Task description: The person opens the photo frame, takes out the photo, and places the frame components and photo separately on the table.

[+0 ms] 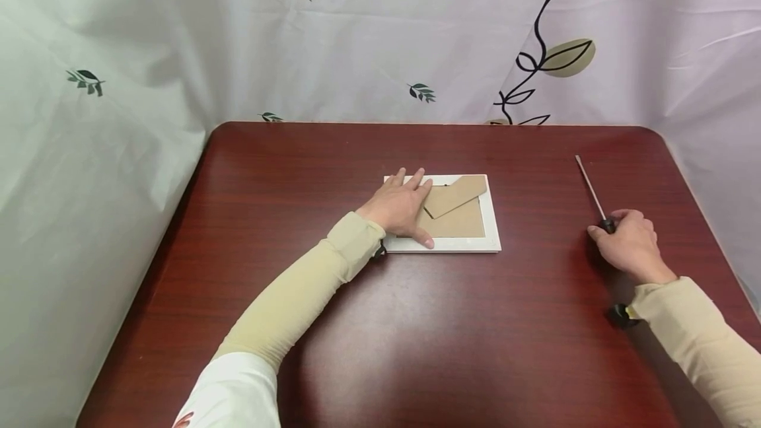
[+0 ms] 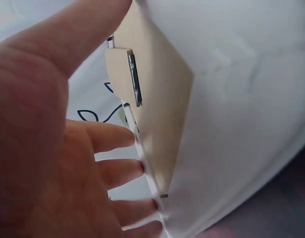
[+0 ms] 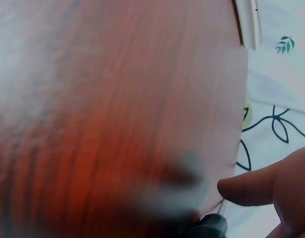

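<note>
A white picture frame (image 1: 493, 233) lies on the table, its brown backing board (image 1: 464, 222) facing up. On the backing, a brown cardboard stand flap (image 1: 454, 197) lies at a slant. My left hand (image 1: 399, 207) rests on the frame's left side with fingers spread, and its fingertips reach the far edge. At the right, a screwdriver (image 1: 590, 185) with a thin metal shaft and black handle points away from me. My right hand (image 1: 631, 243) is over the handle. In the right wrist view the thumb (image 3: 246, 191) is straight and apart from the black handle (image 3: 212, 226).
The dark red wooden table (image 1: 452, 322) has rounded far corners. A white curtain (image 1: 368, 38) with leaf prints hangs along its far edge and sides. Both forearms wear beige sleeves, and a dark wrist device (image 1: 621, 316) sits under the right wrist.
</note>
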Tool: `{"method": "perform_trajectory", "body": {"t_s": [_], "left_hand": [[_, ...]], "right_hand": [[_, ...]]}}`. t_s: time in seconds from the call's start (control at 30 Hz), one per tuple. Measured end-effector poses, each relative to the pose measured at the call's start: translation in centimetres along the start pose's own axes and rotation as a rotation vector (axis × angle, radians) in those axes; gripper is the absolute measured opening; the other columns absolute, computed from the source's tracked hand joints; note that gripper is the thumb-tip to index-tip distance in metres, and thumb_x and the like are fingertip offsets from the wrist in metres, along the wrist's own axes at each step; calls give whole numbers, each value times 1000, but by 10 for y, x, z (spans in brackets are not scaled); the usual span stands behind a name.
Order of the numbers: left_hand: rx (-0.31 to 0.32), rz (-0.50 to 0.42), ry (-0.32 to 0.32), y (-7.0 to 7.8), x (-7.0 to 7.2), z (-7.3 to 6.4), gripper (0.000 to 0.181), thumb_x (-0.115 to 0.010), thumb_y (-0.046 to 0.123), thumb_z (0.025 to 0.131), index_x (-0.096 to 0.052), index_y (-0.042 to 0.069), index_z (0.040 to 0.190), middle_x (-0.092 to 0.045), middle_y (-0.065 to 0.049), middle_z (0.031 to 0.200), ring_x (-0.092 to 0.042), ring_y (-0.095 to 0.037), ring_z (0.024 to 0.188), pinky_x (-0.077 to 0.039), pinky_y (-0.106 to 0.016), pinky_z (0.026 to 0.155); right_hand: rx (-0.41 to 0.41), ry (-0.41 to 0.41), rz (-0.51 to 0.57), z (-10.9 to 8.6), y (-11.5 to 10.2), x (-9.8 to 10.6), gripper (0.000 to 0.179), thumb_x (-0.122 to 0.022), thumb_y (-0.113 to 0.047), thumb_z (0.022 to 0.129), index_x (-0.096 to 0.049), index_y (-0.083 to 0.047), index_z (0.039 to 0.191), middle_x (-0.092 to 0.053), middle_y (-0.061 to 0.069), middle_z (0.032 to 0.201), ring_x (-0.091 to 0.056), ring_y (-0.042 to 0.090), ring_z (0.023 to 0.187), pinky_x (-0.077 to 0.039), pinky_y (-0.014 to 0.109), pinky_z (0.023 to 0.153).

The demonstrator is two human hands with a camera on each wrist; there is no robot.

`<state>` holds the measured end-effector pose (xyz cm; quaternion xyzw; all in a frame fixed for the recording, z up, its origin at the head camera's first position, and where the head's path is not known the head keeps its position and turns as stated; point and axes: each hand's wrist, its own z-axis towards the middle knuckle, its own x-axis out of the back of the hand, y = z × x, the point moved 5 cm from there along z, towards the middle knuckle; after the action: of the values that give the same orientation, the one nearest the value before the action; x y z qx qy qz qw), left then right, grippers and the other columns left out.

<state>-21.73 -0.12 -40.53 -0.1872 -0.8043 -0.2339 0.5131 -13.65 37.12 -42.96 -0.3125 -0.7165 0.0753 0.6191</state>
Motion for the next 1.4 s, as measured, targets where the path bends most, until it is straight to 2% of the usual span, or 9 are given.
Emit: {"method": "perform_trajectory", "body": {"t_s": [0.17,0.33,0.43,0.53,0.77,0.9,1.07,1.27,1.4], "left_hand": [[-52,-30,56,-2,-1,-11,112,-72,70,78,-25,10,160,-10,-17,167,-7,-42,152,-11,-52,123],[-87,32,102,4,2,-34,98,-68,65,86,-33,8,157,-17,-19,165,-17,-47,149,-18,-54,121],[-92,66,96,13,0,-49,95,-68,63,87,-35,6,156,-21,-18,164,-22,-47,148,-22,-52,120],[-86,91,84,23,-4,-64,93,-68,61,88,-36,6,156,-27,-17,163,-27,-46,146,-24,-49,120],[-57,161,88,49,-20,-95,90,-67,62,88,-40,6,154,-39,-19,157,-39,-43,141,-36,-46,114],[-33,251,106,65,-33,-106,89,-63,66,88,-44,8,152,-44,-21,152,-45,-43,136,-43,-46,108],[17,362,155,73,-46,-114,90,-62,70,86,-46,11,151,-49,-24,148,-50,-44,131,-46,-47,105],[27,389,134,74,-56,-115,88,-60,69,88,-46,11,152,-46,-26,149,-49,-46,132,-45,-46,107],[24,401,138,72,-57,-115,86,-59,69,89,-47,11,151,-46,-26,149,-49,-46,132,-47,-45,104]], "right_hand": [[3,60,8,0,-13,0,68,-56,-27,97,-29,18,139,-27,48,129,-21,65,118,-22,70,83],[144,157,27,-2,-43,-4,63,-62,-19,93,-35,16,138,-22,46,137,-17,63,123,-17,71,88],[252,163,44,-5,-63,-11,58,-63,-15,93,-39,12,138,-25,43,140,-20,63,124,-18,71,93],[351,124,52,-6,-83,-20,55,-62,-15,95,-40,9,139,-28,40,143,-22,62,128,-21,70,98],[514,-61,30,2,-122,-38,54,-53,-23,104,-38,6,147,-38,33,148,-31,52,138,-26,65,109],[601,-125,4,9,-138,-46,53,-51,-21,105,-38,7,148,-36,32,152,-30,48,142,-25,61,114],[696,-176,-37,21,-153,-56,54,-53,-17,104,-36,6,151,-29,28,158,-24,45,147,-21,59,117],[778,-230,-98,28,-159,-69,53,-53,-12,104,-36,5,152,-32,24,159,-30,40,146,-25,56,117],[812,-216,-141,27,-162,-72,51,-53,-8,103,-39,8,149,-38,26,155,-37,41,143,-30,54,115]]}}
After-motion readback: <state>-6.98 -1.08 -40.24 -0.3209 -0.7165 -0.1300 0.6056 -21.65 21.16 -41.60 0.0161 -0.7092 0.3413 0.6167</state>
